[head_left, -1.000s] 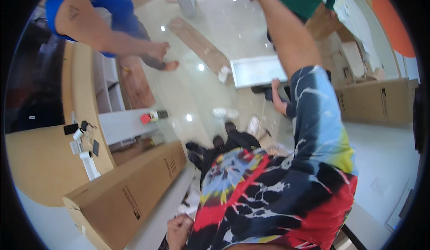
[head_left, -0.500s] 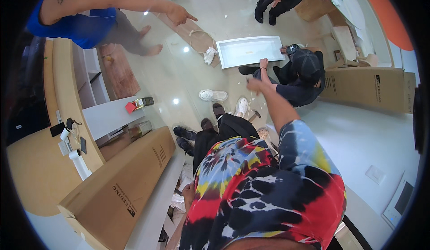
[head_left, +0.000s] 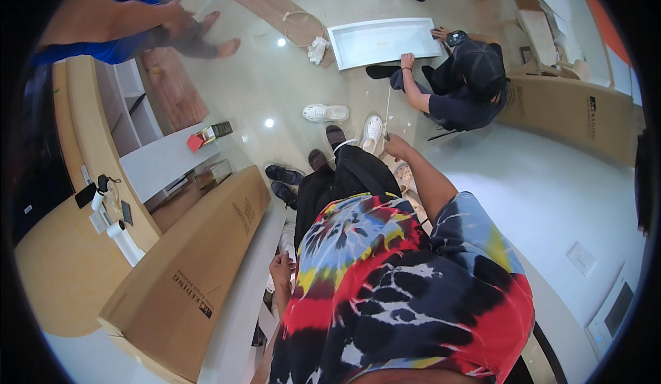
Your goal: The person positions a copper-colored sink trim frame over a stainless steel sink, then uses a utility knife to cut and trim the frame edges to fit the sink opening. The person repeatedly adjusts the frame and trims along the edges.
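Observation:
My right hand (head_left: pixel 396 148) is out in front of me, low over the white shoe. Its fingers are pinched on a thin pale strip (head_left: pixel 388 101) that extends away from me; the grip itself is small and unclear. My left hand (head_left: pixel 281 270) hangs by my side next to the grey-white panel edge, fingers loosely bent, with nothing visible in it. Beyond my right hand, a crouching person (head_left: pixel 468 81) has both hands on the rim of a shallow white drawer-like box (head_left: pixel 337 46) on the floor.
A long cardboard box (head_left: pixel 206 267) leans at my left; another cardboard box (head_left: pixel 571 119) stands at right. White shoes (head_left: pixel 325 113) and dark shoes (head_left: pixel 284 174) lie near my feet. A person in blue (head_left: pixel 117 22) stands far left. A brown board (head_left: pixel 268 8) lies across the floor.
My right hand has drawn back toward me and lower, and the pale strip now points away. My left hand has come forward. The person in blue has pulled back the pointing arm.

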Action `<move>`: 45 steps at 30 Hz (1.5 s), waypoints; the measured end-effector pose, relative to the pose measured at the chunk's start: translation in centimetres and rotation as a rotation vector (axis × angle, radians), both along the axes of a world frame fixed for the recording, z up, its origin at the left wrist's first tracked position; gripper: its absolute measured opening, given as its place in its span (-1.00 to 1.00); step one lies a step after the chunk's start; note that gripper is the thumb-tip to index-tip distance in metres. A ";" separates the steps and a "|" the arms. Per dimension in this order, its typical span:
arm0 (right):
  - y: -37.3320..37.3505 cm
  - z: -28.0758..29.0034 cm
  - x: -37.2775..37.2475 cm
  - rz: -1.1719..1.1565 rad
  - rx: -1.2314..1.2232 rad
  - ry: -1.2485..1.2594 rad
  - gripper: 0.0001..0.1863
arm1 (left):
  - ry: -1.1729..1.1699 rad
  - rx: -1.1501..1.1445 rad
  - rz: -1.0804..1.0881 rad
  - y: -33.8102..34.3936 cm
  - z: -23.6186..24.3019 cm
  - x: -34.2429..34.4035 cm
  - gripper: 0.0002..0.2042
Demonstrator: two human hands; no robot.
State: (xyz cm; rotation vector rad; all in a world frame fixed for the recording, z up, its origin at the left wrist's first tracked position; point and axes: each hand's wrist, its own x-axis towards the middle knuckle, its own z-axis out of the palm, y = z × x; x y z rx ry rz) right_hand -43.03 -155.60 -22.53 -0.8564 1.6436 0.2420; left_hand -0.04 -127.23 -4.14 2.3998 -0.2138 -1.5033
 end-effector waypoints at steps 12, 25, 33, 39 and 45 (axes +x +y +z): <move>-12.2 -4.7 -3.6 0.211 -0.289 0.149 -0.12 | 0.005 0.116 0.072 -1.0 1.3 0.1 -0.72; -9.9 -2.9 8.0 0.690 -0.379 0.015 -0.43 | 0.083 -0.027 0.316 6.9 -3.2 -7.8 -0.75; 7.9 1.3 16.5 1.177 -0.368 -0.223 -0.60 | 0.051 -0.108 0.591 16.5 -3.3 -12.7 -0.78; 19.8 3.8 21.0 1.507 -0.595 -0.352 -0.67 | -0.081 -0.201 0.724 31.1 -6.9 -19.2 -0.69; 36.4 10.7 23.6 1.982 -0.467 -0.665 -0.61 | -0.437 -0.098 1.070 44.3 -8.3 -28.2 -0.63</move>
